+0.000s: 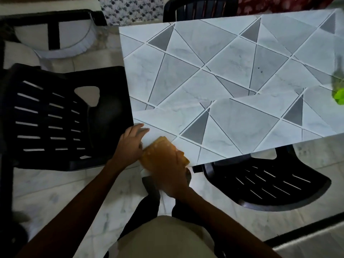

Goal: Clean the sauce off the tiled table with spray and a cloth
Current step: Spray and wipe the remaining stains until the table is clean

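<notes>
The tiled table has a grey and white triangle pattern. At its near left corner my right hand presses an orange cloth onto the tiles; hand and cloth are blurred. My left hand rests on the table's corner edge just left of the cloth, fingers spread. A spray bottle with a green nozzle stands at the table's right edge, partly cut off by the frame. Two tiny dark specks lie near the table's middle.
A black slatted plastic chair stands to the left of the table, another black chair below its near edge, and a third chair at the far side. The floor is pale marble.
</notes>
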{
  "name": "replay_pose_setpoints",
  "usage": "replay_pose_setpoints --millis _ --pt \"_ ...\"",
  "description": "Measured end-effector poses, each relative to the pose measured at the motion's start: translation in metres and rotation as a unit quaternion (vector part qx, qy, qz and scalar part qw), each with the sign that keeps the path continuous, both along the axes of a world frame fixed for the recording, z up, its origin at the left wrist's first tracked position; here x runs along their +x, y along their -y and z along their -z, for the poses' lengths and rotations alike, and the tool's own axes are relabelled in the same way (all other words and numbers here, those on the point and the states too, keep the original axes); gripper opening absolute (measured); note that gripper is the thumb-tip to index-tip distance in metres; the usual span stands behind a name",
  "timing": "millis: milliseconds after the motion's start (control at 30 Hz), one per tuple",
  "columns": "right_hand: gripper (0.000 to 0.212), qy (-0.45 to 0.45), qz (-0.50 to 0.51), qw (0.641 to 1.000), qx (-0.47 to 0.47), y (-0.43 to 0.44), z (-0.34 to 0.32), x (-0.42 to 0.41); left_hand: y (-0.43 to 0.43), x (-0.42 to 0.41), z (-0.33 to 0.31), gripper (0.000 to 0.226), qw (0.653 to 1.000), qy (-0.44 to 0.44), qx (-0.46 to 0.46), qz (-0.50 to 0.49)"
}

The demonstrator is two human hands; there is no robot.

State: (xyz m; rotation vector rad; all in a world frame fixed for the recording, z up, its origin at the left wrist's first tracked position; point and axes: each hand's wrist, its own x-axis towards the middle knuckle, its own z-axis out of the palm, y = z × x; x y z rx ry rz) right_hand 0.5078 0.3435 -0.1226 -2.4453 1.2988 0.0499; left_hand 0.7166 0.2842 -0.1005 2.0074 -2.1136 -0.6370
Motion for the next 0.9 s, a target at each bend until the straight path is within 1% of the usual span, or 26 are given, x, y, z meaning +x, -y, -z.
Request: replay_pose_setpoints --millis 67,100,133,200,267,300,333,367,400,433,467,500,533,600,667,733,800,900 --pt "0.064 -0.013 -0.068 0.998 -0.001 0.004 0.0 -0.022 -0.001 0.007 0.003 0.059 1.0 0.005 -0.006 0.019" --pt "0.062 -0.022 -0.068 0.997 0.0 0.011 0.002 -0.037 -0.001 0.011 0.004 0.061 1.0 -0.001 -0.01 0.028" --pt "0.06 -0.038 -0.044 0.998 0.001 0.024 0.003 -0.056 0.0 0.014 0.005 0.061 0.999 -0.009 -0.014 0.037" --pt "0.062 -0.075 0.065 0.995 0.017 0.054 -0.002 -0.088 -0.001 0.02 0.009 0.055 0.998 -0.055 -0.021 0.029" --pt "0.068 -0.083 0.195 0.977 0.032 0.09 -0.007 -0.093 -0.001 0.024 0.011 0.044 0.986 -0.163 -0.005 -0.03" --pt "0.072 -0.075 0.252 0.964 0.048 0.106 -0.009 -0.083 -0.002 0.025 0.01 0.039 0.969 -0.234 0.018 -0.077" --pt "0.075 -0.066 0.292 0.952 0.065 0.118 -0.01 -0.062 -0.003 0.026 0.008 0.036 0.941 -0.307 0.046 -0.136" --pt "0.077 -0.062 0.31 0.946 0.074 0.124 -0.011 -0.038 -0.004 0.026 0.004 0.035 0.901 -0.378 0.082 -0.196" --pt "0.077 -0.059 0.303 0.948 0.076 0.123 -0.011 -0.013 -0.004 0.024 0.0 0.034 0.853 -0.442 0.118 -0.253" --pt "0.076 -0.054 0.271 0.959 0.069 0.115 -0.01 0.014 -0.004 0.024 -0.005 0.035 0.809 -0.487 0.145 -0.296" --pt "0.073 -0.049 0.221 0.972 0.055 0.1 -0.007 0.035 -0.002 0.024 -0.01 0.037 0.776 -0.515 0.162 -0.326" --pt "0.071 -0.043 0.167 0.984 0.036 0.08 -0.006 0.054 -0.002 0.026 -0.012 0.04 0.758 -0.527 0.17 -0.344" --pt "0.069 -0.038 0.124 0.991 0.019 0.059 -0.006 0.065 -0.002 0.029 -0.013 0.043 0.753 -0.528 0.173 -0.353" --pt "0.066 -0.022 0.087 0.996 -0.004 0.018 -0.006 0.069 -0.001 0.034 -0.011 0.047 0.756 -0.518 0.175 -0.359" --pt "0.064 0.001 0.067 0.998 -0.008 -0.018 -0.006 0.054 0.0 0.038 -0.006 0.048 0.758 -0.513 0.184 -0.359" --pt "0.065 -0.01 0.025 1.0 -0.005 -0.045 -0.003 0.033 0.001 0.038 -0.004 0.047 0.765 -0.504 0.201 -0.347" --pt "0.064 -0.03 -0.009 1.0 0.001 -0.05 0.001 0.021 0.0 0.036 -0.005 0.048 0.769 -0.501 0.217 -0.333" --pt "0.061 -0.025 -0.008 1.0 0.005 -0.033 -0.002 0.032 -0.003 0.035 -0.007 0.05 0.774 -0.499 0.228 -0.316"
